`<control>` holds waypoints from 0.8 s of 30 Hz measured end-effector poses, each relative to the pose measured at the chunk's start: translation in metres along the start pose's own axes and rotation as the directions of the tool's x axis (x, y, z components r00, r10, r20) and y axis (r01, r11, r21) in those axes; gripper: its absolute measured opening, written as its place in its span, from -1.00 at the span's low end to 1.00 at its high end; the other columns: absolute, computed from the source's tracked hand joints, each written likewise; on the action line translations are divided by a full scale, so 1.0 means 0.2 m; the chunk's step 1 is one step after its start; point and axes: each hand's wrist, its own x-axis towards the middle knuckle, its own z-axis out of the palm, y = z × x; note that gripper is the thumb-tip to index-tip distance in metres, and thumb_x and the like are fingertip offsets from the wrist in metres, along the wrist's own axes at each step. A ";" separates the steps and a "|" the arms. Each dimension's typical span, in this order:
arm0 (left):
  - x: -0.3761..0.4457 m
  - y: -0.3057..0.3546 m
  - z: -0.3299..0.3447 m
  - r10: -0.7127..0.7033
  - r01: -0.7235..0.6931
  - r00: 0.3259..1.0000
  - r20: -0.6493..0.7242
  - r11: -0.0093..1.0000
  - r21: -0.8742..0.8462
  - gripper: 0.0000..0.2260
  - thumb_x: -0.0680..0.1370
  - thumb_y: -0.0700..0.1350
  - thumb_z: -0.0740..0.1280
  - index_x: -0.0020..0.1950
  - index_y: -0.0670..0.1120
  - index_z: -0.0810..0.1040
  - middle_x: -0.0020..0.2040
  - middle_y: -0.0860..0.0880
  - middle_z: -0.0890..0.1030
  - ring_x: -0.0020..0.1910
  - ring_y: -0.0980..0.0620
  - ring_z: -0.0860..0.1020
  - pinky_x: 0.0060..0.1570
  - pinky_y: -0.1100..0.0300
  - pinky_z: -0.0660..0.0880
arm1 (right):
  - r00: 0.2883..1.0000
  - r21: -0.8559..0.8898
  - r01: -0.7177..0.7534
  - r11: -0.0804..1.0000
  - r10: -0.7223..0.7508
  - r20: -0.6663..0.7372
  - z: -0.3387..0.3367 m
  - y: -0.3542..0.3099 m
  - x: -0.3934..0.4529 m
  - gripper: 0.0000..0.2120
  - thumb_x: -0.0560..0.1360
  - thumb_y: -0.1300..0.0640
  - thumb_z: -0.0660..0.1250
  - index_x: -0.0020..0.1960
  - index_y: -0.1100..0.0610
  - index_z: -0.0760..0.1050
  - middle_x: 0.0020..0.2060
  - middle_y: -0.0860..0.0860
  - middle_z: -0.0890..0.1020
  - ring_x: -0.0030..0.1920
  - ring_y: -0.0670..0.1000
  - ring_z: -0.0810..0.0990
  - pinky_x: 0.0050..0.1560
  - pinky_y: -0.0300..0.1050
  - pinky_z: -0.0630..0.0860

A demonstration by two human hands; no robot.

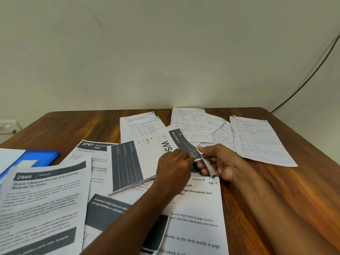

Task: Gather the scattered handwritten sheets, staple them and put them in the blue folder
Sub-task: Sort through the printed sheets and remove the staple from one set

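Several handwritten sheets (191, 126) lie fanned at the wooden table's (276, 208) far edge, just beyond the right hand (220, 162) gripping a metal stapler (208, 165), while the left hand (174, 166) pinches a printed stack (147, 159); blue folder (39, 156) far left.

Left printed sheet (44, 199) is showing "2946 KITCHEN – Store Cleaned Knives and Cutting Boards by Zone". Sheet behind it (90, 150): "2747 ENTRANCE, Clean Door Panel". Held sheet (165, 142) is reading "BALCONY 2", "28", "WS". Bottom sheet (200, 208): handwritten "SECTION 1".
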 end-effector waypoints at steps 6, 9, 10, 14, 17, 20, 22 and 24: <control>0.00 0.00 0.00 0.000 0.000 1.000 0.009 1.000 -0.006 -0.85 0.34 -0.23 0.53 -0.26 -0.01 0.63 -0.32 0.02 0.56 -0.31 -0.05 0.52 -0.38 0.11 0.37 | 1.000 -0.002 0.011 1.000 -0.011 0.001 0.01 0.00 -0.02 -0.66 0.47 0.07 0.56 0.06 0.33 0.66 -0.22 0.25 0.69 -0.35 0.09 0.66 -0.39 -0.08 0.63; 0.00 0.00 0.00 0.000 0.000 1.000 0.013 1.000 -0.003 -0.84 0.34 -0.23 0.54 -0.27 -0.01 0.62 -0.32 0.02 0.55 -0.31 -0.05 0.51 -0.38 0.11 0.36 | 0.999 -0.003 0.026 1.000 -0.026 -0.019 0.01 0.00 -0.02 -0.66 0.45 0.07 0.57 0.05 0.32 0.66 -0.22 0.25 0.69 -0.36 0.09 0.66 -0.37 -0.09 0.63; 0.01 0.00 0.00 0.002 -0.002 1.000 0.010 1.000 -0.003 -0.84 0.33 -0.23 0.54 -0.28 -0.01 0.62 -0.32 0.02 0.55 -0.32 -0.05 0.51 -0.38 0.11 0.35 | 0.999 -0.002 0.031 1.000 -0.031 -0.027 0.01 0.00 -0.02 -0.66 0.45 0.07 0.57 0.05 0.31 0.67 -0.22 0.25 0.69 -0.36 0.10 0.66 -0.37 -0.09 0.63; 0.00 0.00 0.00 0.002 -0.002 1.000 0.008 1.000 -0.013 -0.84 0.32 -0.23 0.54 -0.27 -0.01 0.63 -0.32 0.02 0.56 -0.32 -0.05 0.52 -0.39 0.10 0.38 | 0.997 0.008 0.049 0.999 -0.048 -0.055 0.03 0.00 -0.03 -0.69 0.46 0.09 0.56 0.04 0.32 0.66 -0.25 0.25 0.69 -0.39 0.09 0.64 -0.39 -0.12 0.62; 0.00 0.00 0.00 0.004 -0.004 1.000 0.008 1.000 -0.020 -0.84 0.32 -0.24 0.54 -0.27 -0.01 0.63 -0.33 0.02 0.56 -0.31 -0.05 0.52 -0.40 0.10 0.39 | 0.997 0.023 0.051 0.998 -0.050 -0.066 0.04 0.00 -0.03 -0.75 0.50 0.14 0.52 0.00 0.34 0.64 -0.33 0.23 0.67 -0.45 0.06 0.62 -0.44 -0.17 0.60; 0.00 0.00 0.01 0.003 -0.002 1.000 0.011 1.000 -0.020 -0.84 0.33 -0.24 0.55 -0.27 -0.01 0.64 -0.33 0.02 0.56 -0.31 -0.05 0.53 -0.40 0.10 0.40 | 0.997 0.038 0.055 0.998 -0.052 -0.064 0.05 0.00 -0.04 -0.81 0.53 0.18 0.48 -0.07 0.34 0.63 -0.40 0.21 0.64 -0.49 0.06 0.58 -0.49 -0.22 0.56; 0.00 0.00 0.01 0.004 -0.003 1.000 0.008 1.000 -0.019 -0.85 0.34 -0.24 0.54 -0.26 -0.01 0.64 -0.32 0.02 0.57 -0.31 -0.06 0.53 -0.39 0.10 0.41 | 0.996 0.033 0.060 0.998 -0.058 -0.065 0.05 0.00 -0.04 -0.82 0.53 0.19 0.48 -0.10 0.34 0.62 -0.40 0.22 0.64 -0.49 0.07 0.57 -0.49 -0.22 0.56; 0.00 0.00 0.01 0.008 -0.007 1.000 0.005 1.000 -0.021 -0.86 0.35 -0.24 0.54 -0.25 -0.01 0.65 -0.32 0.02 0.57 -0.31 -0.06 0.53 -0.38 0.10 0.41 | 0.995 0.032 0.065 0.997 -0.063 -0.075 0.05 0.00 -0.04 -0.82 0.52 0.21 0.49 -0.11 0.35 0.62 -0.40 0.23 0.64 -0.48 0.09 0.56 -0.50 -0.22 0.55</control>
